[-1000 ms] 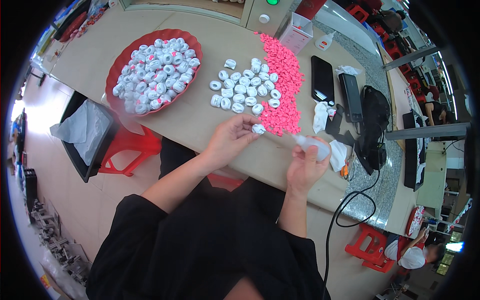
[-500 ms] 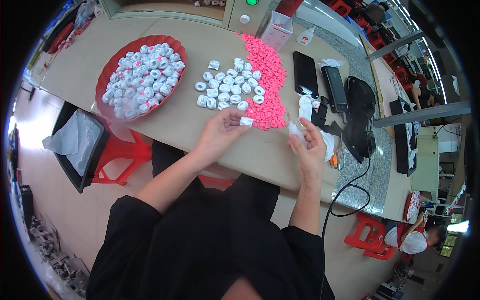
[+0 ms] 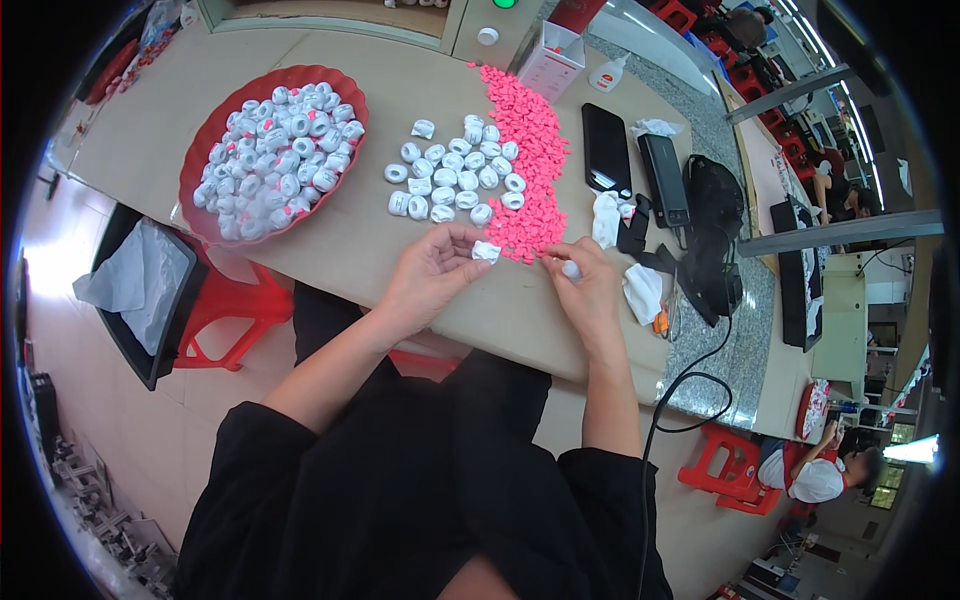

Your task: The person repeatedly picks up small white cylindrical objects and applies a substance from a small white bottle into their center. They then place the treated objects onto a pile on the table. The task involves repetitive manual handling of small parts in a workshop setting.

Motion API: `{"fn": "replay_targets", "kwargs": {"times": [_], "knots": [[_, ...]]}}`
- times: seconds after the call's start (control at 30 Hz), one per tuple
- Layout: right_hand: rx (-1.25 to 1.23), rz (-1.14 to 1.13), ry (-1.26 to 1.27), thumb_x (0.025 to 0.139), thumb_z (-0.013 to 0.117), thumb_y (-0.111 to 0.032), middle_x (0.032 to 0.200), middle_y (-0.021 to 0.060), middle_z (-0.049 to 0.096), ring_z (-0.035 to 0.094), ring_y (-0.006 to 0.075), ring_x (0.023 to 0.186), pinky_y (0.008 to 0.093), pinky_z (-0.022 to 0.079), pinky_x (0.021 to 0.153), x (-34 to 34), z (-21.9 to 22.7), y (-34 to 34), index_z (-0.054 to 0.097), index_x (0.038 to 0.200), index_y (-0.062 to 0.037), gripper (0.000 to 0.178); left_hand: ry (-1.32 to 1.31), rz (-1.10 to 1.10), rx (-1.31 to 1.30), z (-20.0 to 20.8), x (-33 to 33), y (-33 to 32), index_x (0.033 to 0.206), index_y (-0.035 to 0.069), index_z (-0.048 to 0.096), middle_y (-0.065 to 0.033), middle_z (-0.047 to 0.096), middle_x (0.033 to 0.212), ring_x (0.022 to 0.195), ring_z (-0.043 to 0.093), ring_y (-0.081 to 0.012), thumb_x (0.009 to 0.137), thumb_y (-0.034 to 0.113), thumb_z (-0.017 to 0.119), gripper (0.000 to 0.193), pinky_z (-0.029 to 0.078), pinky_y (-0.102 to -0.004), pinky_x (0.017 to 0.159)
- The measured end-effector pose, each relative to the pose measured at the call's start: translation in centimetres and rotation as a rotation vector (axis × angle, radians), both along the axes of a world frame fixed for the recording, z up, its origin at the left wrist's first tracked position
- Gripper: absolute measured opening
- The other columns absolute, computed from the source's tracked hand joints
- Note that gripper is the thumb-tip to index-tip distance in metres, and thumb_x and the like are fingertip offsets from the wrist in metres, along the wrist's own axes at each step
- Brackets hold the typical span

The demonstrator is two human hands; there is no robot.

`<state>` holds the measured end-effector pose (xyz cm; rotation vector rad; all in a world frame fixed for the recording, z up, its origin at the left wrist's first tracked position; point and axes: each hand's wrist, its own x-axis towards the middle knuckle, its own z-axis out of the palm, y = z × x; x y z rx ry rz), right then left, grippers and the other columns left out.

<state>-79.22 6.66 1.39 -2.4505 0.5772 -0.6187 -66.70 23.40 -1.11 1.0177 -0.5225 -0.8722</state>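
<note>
That left hand (image 3: 430,272) has a small white piece (image 3: 486,252) pinched; the right hand (image 3: 592,288) clasps a white bottle (image 3: 571,270), near the pink pieces (image 3: 527,225).

Left of the pink pile (image 3: 528,140) lie loose white pieces (image 3: 468,180); at the pile's near end, the left grip (image 3: 432,268) holds a single white piece (image 3: 486,252), the right grip (image 3: 592,290) a mostly hidden white bottle (image 3: 571,270).

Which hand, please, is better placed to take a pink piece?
Probably the right hand: its fingertips are near the pink pieces, though holding a white bottle; the left hand pinches a white piece.
</note>
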Motion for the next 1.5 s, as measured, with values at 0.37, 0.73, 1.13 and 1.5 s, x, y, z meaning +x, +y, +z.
{"fn": "replay_targets", "kwargs": {"times": [0.37, 0.73, 1.13, 1.5], "knots": [[-0.044, -0.297, 0.294, 0.075, 0.059, -0.023, 0.067, 0.0160, 0.061, 0.059, 0.0342, 0.063, 0.0426, 0.045, 0.059, -0.1, 0.1, 1.0, 0.063, 0.079, -0.0035, 0.020, -0.012, -0.015, -0.007, -0.1, 0.2, 0.1, 0.106, -0.001, 0.048, -0.0050, 0.054, 0.096, 0.089, 0.055, -0.0081, 0.082, -0.002, 0.058, 0.026, 0.046, -0.0219, 0.079], [0.621, -0.280, 0.111, 0.075, 0.057, -0.011, 0.064, 0.0057, 0.059, 0.053, 0.0091, 0.052, 0.0225, 0.042, 0.047, -2.5, -0.5, -0.6, 0.058, 0.086, 0.0002, 0.015, 0.003, -0.019, 0.004, 0.1, 0.1, 0.0, 0.107, -0.002, 0.049, -0.0055, 0.055, 0.096, 0.088, 0.054, -0.0080, 0.081, 0.001, 0.061, 0.028, 0.045, -0.0221, 0.080], [0.193, -0.321, 0.298, 0.074, 0.062, -0.022, 0.064, 0.0123, 0.062, 0.061, 0.0223, 0.059, 0.0326, 0.045, 0.056, -5.3, -0.1, -0.5, 0.062, 0.079, -0.0025, 0.020, -0.028, -0.023, 0.024, 0.0, 0.0, 0.0, 0.106, -0.002, 0.049, -0.0052, 0.055, 0.096, 0.086, 0.054, -0.0077, 0.080, 0.001, 0.062, 0.029, 0.045, -0.0219, 0.079], [0.087, -0.013, 0.092, 0.075, 0.064, -0.009, 0.080, 0.0084, 0.061, 0.059, 0.0241, 0.072, 0.0308, 0.044, 0.063, -5.0, 1.0, -1.8, 0.065, 0.084, -0.0031, 0.010, -0.061, -0.010, 0.042, 0.1, 0.0, -0.1, 0.106, -0.002, 0.049, -0.0053, 0.056, 0.093, 0.084, 0.055, -0.0084, 0.081, 0.001, 0.061, 0.028, 0.046, -0.0223, 0.078]]}}
